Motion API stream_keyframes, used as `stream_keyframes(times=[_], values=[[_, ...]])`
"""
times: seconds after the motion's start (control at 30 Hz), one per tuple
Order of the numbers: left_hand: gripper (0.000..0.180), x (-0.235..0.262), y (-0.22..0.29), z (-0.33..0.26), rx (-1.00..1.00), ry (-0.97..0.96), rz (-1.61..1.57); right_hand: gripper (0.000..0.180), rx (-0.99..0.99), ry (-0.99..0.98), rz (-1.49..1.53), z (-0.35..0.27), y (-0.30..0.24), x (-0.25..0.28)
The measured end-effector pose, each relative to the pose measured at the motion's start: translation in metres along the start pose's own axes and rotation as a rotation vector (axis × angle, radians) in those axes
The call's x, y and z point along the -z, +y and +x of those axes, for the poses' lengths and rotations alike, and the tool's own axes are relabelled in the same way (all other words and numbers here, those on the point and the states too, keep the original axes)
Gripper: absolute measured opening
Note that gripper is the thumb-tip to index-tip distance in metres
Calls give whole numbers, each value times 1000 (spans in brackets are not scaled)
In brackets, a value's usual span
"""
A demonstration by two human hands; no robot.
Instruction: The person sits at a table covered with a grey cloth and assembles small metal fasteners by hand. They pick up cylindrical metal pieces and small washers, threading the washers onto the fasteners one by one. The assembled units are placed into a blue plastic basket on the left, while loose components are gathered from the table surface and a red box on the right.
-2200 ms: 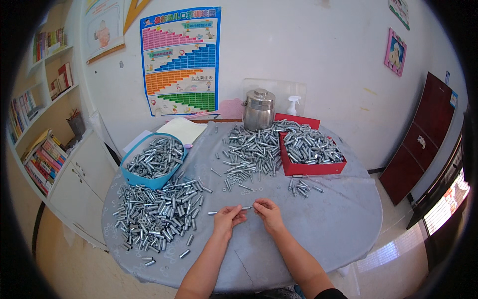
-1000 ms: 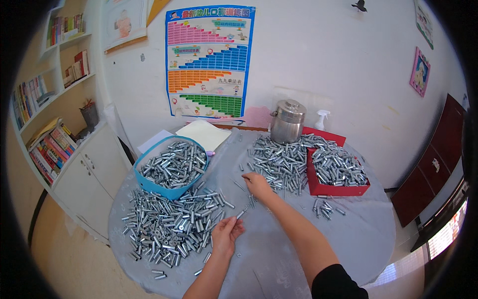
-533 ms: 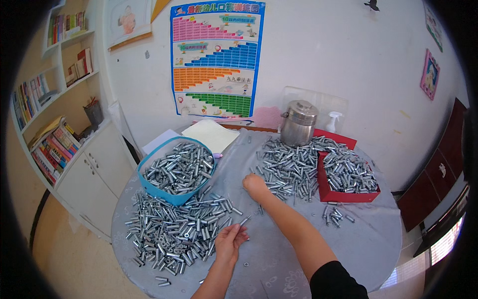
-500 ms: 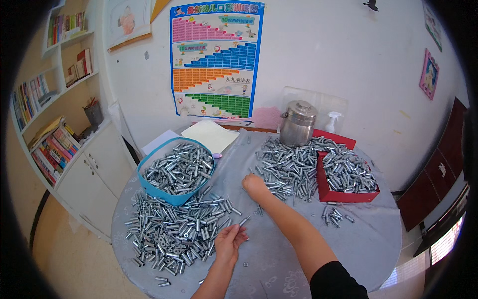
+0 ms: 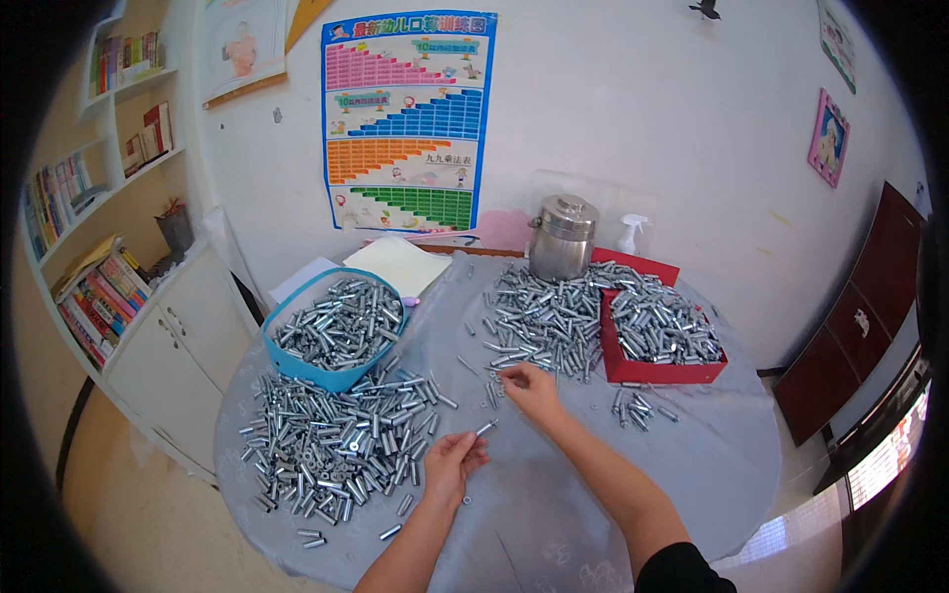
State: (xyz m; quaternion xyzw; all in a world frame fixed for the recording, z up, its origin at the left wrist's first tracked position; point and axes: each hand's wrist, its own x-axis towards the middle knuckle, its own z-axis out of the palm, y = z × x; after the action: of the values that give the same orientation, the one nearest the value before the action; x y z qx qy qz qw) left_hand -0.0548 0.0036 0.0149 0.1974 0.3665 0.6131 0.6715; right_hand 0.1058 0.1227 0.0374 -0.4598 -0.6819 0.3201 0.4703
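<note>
My left hand is closed in a pinch round a silver anchor bolt, whose narrow tip points up and right. Beside that hand lies a heap of silver metal sleeves, spread along the table's left side. My right hand has its fingertips drawn together low over the table, at the near edge of a pile of anchor bolts. Small washers or nuts lie right by those fingertips. Whatever the right fingers pinch, if anything, is too small to make out.
A blue basket full of metal parts stands at the left; a red box of bolts is at the right. Behind the pile are a steel pot and a white spray bottle. Several bolts lie before the red box.
My right hand has moved right and a little nearer, down to the small loose pieces. The left hand keeps its pinch on the bolt with little movement. The whole view has shifted slightly.
</note>
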Motion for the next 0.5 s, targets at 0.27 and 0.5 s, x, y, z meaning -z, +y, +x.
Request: stream_keyframes(times=[0.27,0.5], values=[[14,-4,-19,-5,86,-81,60,14,-127,104,325,-106,-4,25],[14,-13,-31,-13,117,-119,62,13,-16,192,197,-125,-11,20]])
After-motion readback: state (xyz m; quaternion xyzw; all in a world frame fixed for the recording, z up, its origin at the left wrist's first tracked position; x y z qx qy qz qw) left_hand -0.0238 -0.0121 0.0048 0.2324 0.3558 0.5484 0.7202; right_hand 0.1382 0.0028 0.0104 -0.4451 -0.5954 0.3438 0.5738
